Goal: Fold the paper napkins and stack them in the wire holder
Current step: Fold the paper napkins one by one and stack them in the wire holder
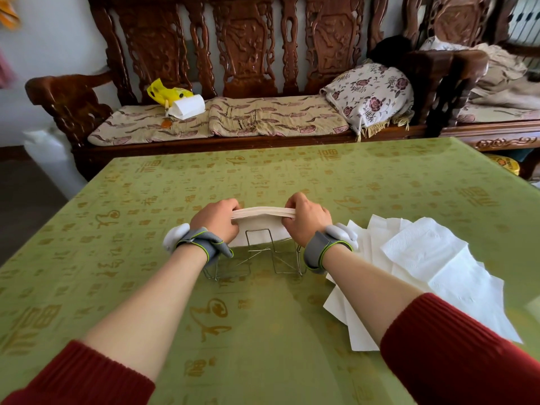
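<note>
White stack [263,213] at the holder [260,254]!
We pinch its ends, left hand [217,219] and right hand [306,220]; an uneven push could splay the folds or tip the holder.

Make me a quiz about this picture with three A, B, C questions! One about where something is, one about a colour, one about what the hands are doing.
1. Which side of the wire holder is the loose napkin pile on? A) left B) right C) behind
2. What colour is the tablecloth? A) green B) blue C) white
3. What are the left hand and right hand doing? A) lying flat B) waving C) gripping the folded stack
Answers: 1 B, the pile lies to its right; 2 A, green with gold characters; 3 C, each hand clasps one stack end.
</note>
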The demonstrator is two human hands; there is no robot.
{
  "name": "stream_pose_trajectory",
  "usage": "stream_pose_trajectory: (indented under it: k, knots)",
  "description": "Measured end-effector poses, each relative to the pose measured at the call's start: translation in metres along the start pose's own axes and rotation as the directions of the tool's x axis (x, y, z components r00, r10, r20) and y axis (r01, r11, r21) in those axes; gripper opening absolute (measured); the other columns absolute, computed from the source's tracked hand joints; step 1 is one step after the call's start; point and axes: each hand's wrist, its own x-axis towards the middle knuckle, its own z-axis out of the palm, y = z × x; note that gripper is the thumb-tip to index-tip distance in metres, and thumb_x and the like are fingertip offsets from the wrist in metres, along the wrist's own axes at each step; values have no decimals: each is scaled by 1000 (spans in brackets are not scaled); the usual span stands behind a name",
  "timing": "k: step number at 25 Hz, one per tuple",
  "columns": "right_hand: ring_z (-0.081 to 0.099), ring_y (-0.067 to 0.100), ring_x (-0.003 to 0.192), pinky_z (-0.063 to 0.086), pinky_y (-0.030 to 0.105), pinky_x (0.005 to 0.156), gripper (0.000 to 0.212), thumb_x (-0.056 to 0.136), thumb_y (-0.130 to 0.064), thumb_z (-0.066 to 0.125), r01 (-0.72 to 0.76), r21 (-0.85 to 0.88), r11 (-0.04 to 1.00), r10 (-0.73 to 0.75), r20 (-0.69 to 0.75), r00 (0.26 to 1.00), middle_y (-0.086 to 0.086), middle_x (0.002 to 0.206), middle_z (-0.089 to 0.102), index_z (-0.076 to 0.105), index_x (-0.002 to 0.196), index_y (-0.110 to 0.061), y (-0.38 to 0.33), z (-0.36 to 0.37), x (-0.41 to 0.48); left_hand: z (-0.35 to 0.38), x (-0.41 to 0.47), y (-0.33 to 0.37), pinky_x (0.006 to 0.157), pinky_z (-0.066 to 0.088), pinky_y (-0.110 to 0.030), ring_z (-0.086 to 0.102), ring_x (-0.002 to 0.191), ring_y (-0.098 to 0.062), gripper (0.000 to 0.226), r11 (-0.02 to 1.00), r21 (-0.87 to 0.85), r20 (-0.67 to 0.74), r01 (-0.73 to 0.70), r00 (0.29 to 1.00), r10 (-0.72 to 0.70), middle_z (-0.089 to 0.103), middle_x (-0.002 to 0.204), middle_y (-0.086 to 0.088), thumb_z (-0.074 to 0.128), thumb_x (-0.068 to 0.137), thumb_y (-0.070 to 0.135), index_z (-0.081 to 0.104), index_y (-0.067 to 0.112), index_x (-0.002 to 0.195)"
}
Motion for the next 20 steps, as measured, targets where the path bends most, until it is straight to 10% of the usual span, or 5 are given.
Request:
stream_pose_trajectory:
  k: [8, 16, 20]
  knots:
    - [59, 33, 88, 37, 32, 70, 54, 83, -11, 54, 223, 114, 968, -219, -49, 974, 9, 101, 65, 39, 133, -23, 1, 1, 2, 4, 0, -8, 62, 36, -34, 56, 89, -35, 25, 999, -48, -187, 22, 982, -30, 59, 102, -11, 44, 84, 4, 52, 16, 103]
    - [61, 27, 101, 38, 36, 91, 53, 80, -26, 53, 152, -130, 980, -137, 115, 984, 0, 108, 66, 40, 131, -29, 2, 6, 6, 10, 4, -7, 72, 46, -37, 57, 94, -30, 22, 998, 54, 43, 25, 999, -27, 61, 105, -3, 49, 79, 15, 53, 22, 100]
    - [53, 31, 109, 40, 40, 92, 66, 78, -24, 57, 40, -126, 991, -25, 122, 992, 4, 122, 53, 30, 138, -31, 7, 12, 8, 8, 2, -6, 63, 42, -30, 57, 83, -27, 20, 975, -205, 47, 87, 996, -79, 62, 88, -1, 66, 76, 26, 59, 19, 94]
